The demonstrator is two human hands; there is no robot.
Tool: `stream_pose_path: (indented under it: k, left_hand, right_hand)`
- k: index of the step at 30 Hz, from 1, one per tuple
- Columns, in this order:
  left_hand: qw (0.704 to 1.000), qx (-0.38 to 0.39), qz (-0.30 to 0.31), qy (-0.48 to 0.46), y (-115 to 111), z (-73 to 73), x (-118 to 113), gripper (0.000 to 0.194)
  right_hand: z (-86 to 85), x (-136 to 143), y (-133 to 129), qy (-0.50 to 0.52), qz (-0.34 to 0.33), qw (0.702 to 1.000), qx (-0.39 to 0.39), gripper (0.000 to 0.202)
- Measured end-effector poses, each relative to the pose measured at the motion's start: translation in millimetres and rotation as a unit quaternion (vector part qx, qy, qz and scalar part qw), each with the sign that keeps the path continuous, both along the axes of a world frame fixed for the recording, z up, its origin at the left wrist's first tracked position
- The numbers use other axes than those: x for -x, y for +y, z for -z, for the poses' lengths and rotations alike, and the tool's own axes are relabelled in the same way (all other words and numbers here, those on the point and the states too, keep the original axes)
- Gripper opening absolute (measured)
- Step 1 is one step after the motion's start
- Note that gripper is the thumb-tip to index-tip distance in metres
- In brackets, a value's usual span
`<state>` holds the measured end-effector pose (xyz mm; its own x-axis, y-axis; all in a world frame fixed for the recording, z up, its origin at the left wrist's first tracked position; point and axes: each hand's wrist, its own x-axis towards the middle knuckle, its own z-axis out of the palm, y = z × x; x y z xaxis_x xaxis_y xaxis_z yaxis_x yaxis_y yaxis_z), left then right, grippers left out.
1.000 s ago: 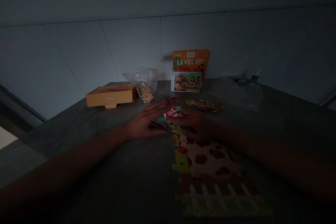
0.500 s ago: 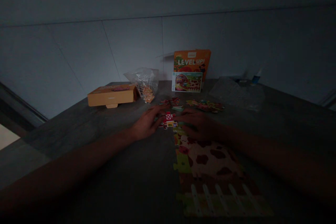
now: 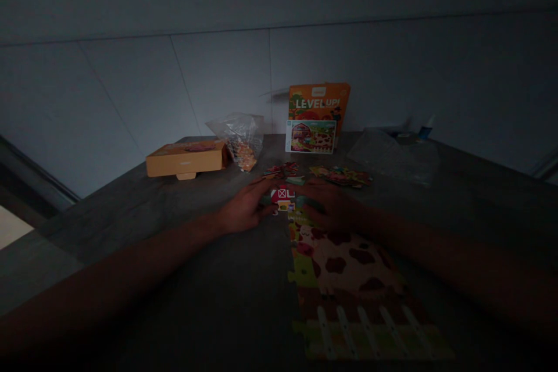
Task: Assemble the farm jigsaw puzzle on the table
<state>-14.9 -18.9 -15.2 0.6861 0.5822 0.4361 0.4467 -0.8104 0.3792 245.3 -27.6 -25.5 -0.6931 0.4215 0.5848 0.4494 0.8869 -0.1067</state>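
- Through the head camera I see my left hand (image 3: pixel 244 206) low over the dark grey tabletop (image 3: pixel 218 302), fingertips and thumb bent around the left side of a red-and-white cardboard barn section of jigsaw (image 3: pixel 283 195); dim light leaves me unable to tell pinching from pressing.
- My right hand (image 3: pixel 337 206) lies palm down across the far end of the joined cardboard jigsaw panel with a brown-spotted cow and white fence (image 3: pixel 357 264). Its fingers reach the barn section's right side; whether they grip, I can't tell. I judge the two hands are placed to steady both sides.
- The barn section sits between my hands, at the panel's far left corner; I can't make out whether their edges lock.
- Just beyond lie a small heap of reddish cardboard pieces (image 3: pixel 283 170) and, to its right, a heap of yellow-green cardboard pieces (image 3: pixel 342 176), probably split by colour and kept within reach.
- A white-bordered farm picture card (image 3: pixel 310 136) leans upright against an orange "LEVEL UP!" box (image 3: pixel 318 96), facing me, likely for reference.
- The clear plastic bag of orange-tinted pieces (image 3: pixel 242 139) stands beside a flat orange carton (image 3: pixel 187 161), seemingly set aside.
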Motion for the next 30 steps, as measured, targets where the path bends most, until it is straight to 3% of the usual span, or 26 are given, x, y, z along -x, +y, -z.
stream_pose_path:
  k: [30]
  left_hand:
    - [1.0,0.015,0.001,0.012,-0.2,-2.4,1.1,0.048]
  right_hand:
    - [4.5,-1.5,3.8,-0.002,0.024,0.999,0.023,0.051]
